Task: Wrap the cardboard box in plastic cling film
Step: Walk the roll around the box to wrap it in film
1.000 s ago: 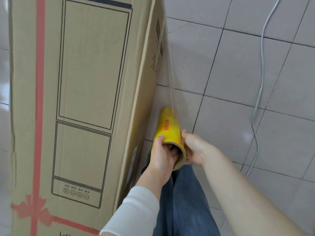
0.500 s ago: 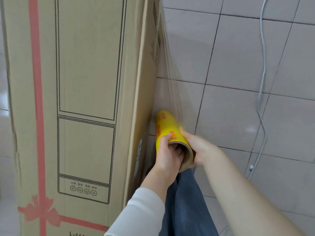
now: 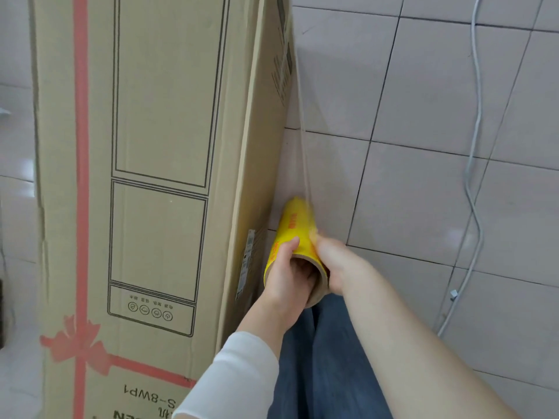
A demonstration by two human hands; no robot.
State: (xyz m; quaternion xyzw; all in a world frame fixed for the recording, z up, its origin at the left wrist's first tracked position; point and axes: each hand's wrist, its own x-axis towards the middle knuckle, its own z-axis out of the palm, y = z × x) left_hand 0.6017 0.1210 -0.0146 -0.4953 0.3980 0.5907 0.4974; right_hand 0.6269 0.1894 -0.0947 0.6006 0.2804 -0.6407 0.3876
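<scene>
Sleeve: white cuff point(image 3: 233, 376) on my left forearm, at 7 o'clock, nearest the camera.
Jeans: blue denim point(image 3: 326, 364) at 6 o'clock, showing between my two forearms.
Right forearm: bare, coming in from 5 o'clock toward the centre.
Left hand: point(image 3: 287, 279) just below centre; fingers tucked into the open cardboard core, thumb point(image 3: 291, 244) pressed on the yellow outside. Firm grip on the roll's near end.
Right hand: point(image 3: 335, 264) on the roll's 3 o'clock side, blurred; thumb lies on the yellow wrap and the fingers curl round behind it, so it grips the same end.
Cling film roll: point(image 3: 290, 222) yellow with red print, at 6 o'clock from centre, tilted, far end pointing to 12 o'clock, just beside the box's side face.
Film sheet: point(image 3: 302, 152) clear, taut, running from the roll's far end up toward 12 o'clock along the box's right corner edge.
Cardboard box: point(image 3: 157, 176) tall, brown, standing on the floor, filling 8 to 12 o'clock; printed outline drawing, red ribbon and bow, upside-down lettering at the bottom.
Floor: point(image 3: 423, 201) pale square tiles with dark grout, from 1 to 5 o'clock.
Cable: point(image 3: 473, 122) grey, snaking over the tiles at 3 o'clock, well apart from the roll.
</scene>
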